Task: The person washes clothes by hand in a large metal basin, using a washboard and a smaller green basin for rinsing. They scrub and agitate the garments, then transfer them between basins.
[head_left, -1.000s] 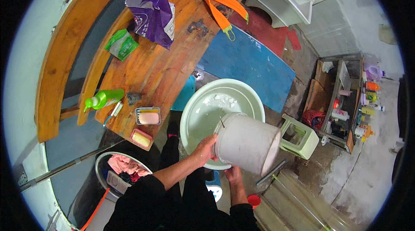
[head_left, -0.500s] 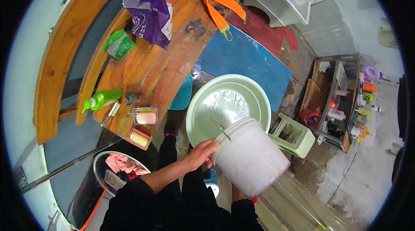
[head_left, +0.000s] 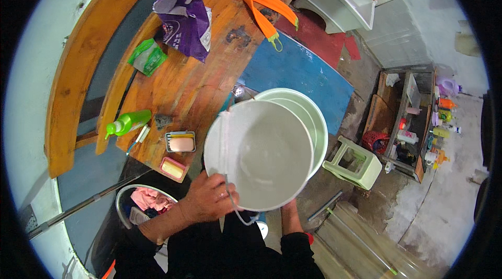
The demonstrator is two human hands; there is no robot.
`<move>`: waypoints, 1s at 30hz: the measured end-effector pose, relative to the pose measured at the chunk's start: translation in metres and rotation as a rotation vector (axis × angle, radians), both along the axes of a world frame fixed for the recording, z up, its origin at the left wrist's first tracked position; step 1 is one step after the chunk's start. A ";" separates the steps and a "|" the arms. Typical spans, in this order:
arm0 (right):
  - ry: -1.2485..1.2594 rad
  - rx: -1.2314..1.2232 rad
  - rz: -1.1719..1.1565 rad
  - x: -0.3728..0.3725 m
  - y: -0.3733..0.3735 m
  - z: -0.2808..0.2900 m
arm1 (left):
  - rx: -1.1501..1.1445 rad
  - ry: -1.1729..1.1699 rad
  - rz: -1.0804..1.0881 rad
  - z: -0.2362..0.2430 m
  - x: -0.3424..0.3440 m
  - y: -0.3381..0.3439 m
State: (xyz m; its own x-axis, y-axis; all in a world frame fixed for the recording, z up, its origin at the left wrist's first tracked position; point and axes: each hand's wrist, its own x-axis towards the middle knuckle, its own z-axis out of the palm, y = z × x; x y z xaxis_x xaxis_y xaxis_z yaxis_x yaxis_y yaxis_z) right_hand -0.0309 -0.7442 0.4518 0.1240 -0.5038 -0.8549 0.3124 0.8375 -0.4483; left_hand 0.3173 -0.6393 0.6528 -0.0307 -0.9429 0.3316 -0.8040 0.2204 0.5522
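A white bucket (head_left: 272, 159) with a wire handle is tilted so that its pale inside faces up; whether any water is in it, I cannot tell. My left hand (head_left: 212, 195) is closed at its near left rim, by the handle. Below the bucket's near right side, my right hand (head_left: 289, 210) goes behind the wall, its fingers hidden. Behind the bucket and partly covered by it stands a large pale green basin (head_left: 318, 127) on the floor.
Soap dishes (head_left: 173, 169), a green pump bottle (head_left: 129, 123), a purple bag (head_left: 184, 20) and an orange strap (head_left: 261, 12) lie on the wooden bench (head_left: 209, 78). A green stool (head_left: 361, 174) stands right of the basin. A tub of clothes (head_left: 149, 198) sits at lower left.
The bucket has turned from tipped over the basin to mouth-up, and has come left. My left hand has moved left and nearer with its rim. My right hand has come partly into view.
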 end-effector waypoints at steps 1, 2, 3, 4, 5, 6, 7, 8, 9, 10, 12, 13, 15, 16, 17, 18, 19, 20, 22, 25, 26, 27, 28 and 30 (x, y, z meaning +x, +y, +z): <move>-0.007 0.001 -0.022 0.001 0.001 -0.002 | 0.034 -0.011 0.033 -0.008 0.004 0.004; 0.030 -0.003 -0.090 0.003 0.002 -0.005 | 0.083 -0.048 0.038 -0.015 0.011 0.007; 0.078 -0.012 -0.037 0.000 0.003 -0.005 | 0.132 -0.083 0.043 -0.022 0.020 0.008; 0.125 -0.022 0.015 -0.003 0.005 -0.004 | 0.180 -0.117 0.048 -0.027 0.028 0.008; 0.141 0.000 0.021 -0.005 0.006 -0.005 | 0.238 -0.170 0.097 -0.032 0.032 0.008; 0.156 0.025 0.027 -0.005 0.006 -0.003 | 0.222 -0.210 0.132 -0.040 0.038 0.007; 0.172 0.046 0.033 -0.005 0.005 -0.002 | 0.204 -0.248 0.166 -0.049 0.045 0.006; 0.154 0.054 0.028 -0.004 0.004 -0.002 | 0.186 -0.287 0.199 -0.056 0.052 0.004; 0.142 0.057 0.016 -0.006 0.002 0.000 | 0.232 -0.276 0.214 -0.061 0.057 -0.001; 0.127 0.064 0.006 -0.006 0.000 0.001 | 0.233 -0.309 0.240 -0.067 0.063 -0.004; 0.080 0.012 0.011 -0.006 -0.003 0.004 | 0.232 -0.372 0.281 -0.086 0.074 -0.010; 0.062 -0.019 0.009 -0.006 -0.007 0.006 | 0.210 -0.366 0.309 -0.097 0.080 -0.011; 0.103 0.016 0.001 -0.013 -0.015 0.006 | 0.160 -0.347 0.352 -0.123 0.091 -0.012; 0.116 0.036 0.001 -0.012 -0.022 0.005 | 0.182 -0.408 0.376 -0.136 0.097 -0.011; 0.093 -0.002 -0.015 0.004 -0.027 0.015 | 0.229 -0.462 0.383 -0.139 0.102 -0.007; 0.093 0.003 0.004 -0.002 -0.036 0.017 | 0.293 -0.453 0.367 -0.153 0.105 -0.004; 0.097 0.010 0.024 -0.011 -0.044 0.019 | 0.294 -0.461 0.434 -0.157 0.101 -0.008; 0.092 0.020 0.047 -0.017 -0.054 0.019 | 0.333 -0.342 0.452 -0.156 0.102 -0.010; 0.116 -0.015 0.057 -0.009 -0.073 0.032 | 0.373 -0.348 0.466 -0.153 0.103 -0.006; 0.089 -0.039 0.060 -0.022 -0.112 0.039 | 0.404 -0.399 0.586 -0.142 0.084 -0.021; 0.093 -0.073 0.023 -0.029 -0.125 0.033 | 0.424 -0.380 0.628 -0.136 0.079 -0.025; 0.077 -0.024 0.113 -0.047 -0.140 0.026 | 0.393 -0.378 0.679 -0.132 0.075 -0.025; 0.069 0.029 0.201 -0.062 -0.154 0.021 | 0.368 -0.371 0.723 -0.128 0.071 -0.024; 0.149 0.024 0.141 -0.061 -0.181 0.046 | 0.305 -0.422 0.798 -0.104 0.053 -0.033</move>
State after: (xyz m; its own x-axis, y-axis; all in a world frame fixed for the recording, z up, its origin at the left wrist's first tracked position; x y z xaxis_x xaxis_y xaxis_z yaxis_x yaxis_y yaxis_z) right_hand -0.0917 -0.9252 0.4982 0.0632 -0.4694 -0.8807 0.1230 0.8794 -0.4598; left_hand 0.3705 -0.6727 0.5493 0.5985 -0.7816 0.1759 -0.8011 -0.5852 0.1255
